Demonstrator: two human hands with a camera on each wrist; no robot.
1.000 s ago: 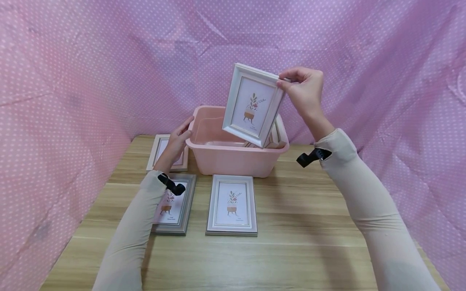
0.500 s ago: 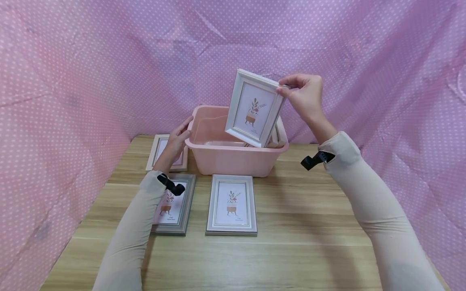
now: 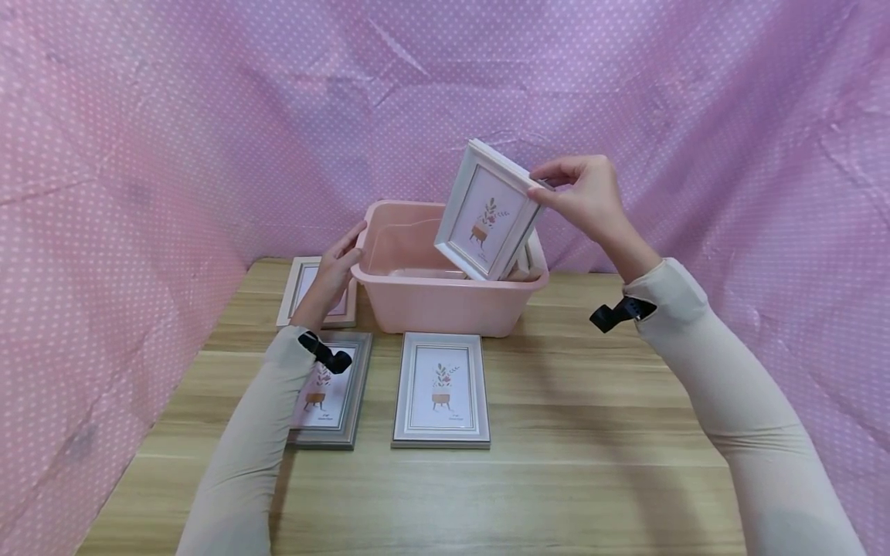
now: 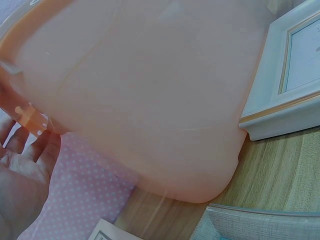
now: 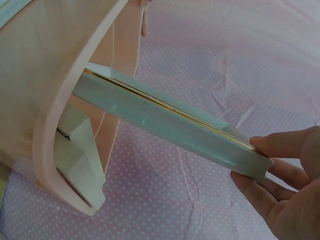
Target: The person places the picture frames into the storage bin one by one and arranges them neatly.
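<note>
White and tilted, the frame (image 3: 490, 210) hangs over the right half of the pink tub (image 3: 445, 305), its lower corner dipping below the rim. The right hand (image 3: 584, 197) pinches the frame's upper right corner, thumb on the front and fingers (image 5: 280, 197) curled behind it, as the right wrist view shows close up. The picture inside shows a potted plant. More frames (image 3: 530, 259) stand on edge inside the tub against its right wall, just behind the held one.

The left hand (image 3: 339, 266) rests against the tub's left end, fingers straight and loosely spread at the rim; in the left wrist view the palm (image 4: 22, 185) lies flat beside the tub wall, gripping nothing.

On the wooden table (image 3: 591, 463) three other frames lie flat. A grey one (image 3: 441, 390) sits just in front of the tub, face up. A second grey one (image 3: 337, 401) lies to its left, partly under the left sleeve (image 3: 250, 448). A pale one (image 3: 306, 289) lies further back, beside the tub's left end and partly hidden by the left hand. Pink dotted cloth (image 3: 139, 154) walls in the table on three sides.
</note>
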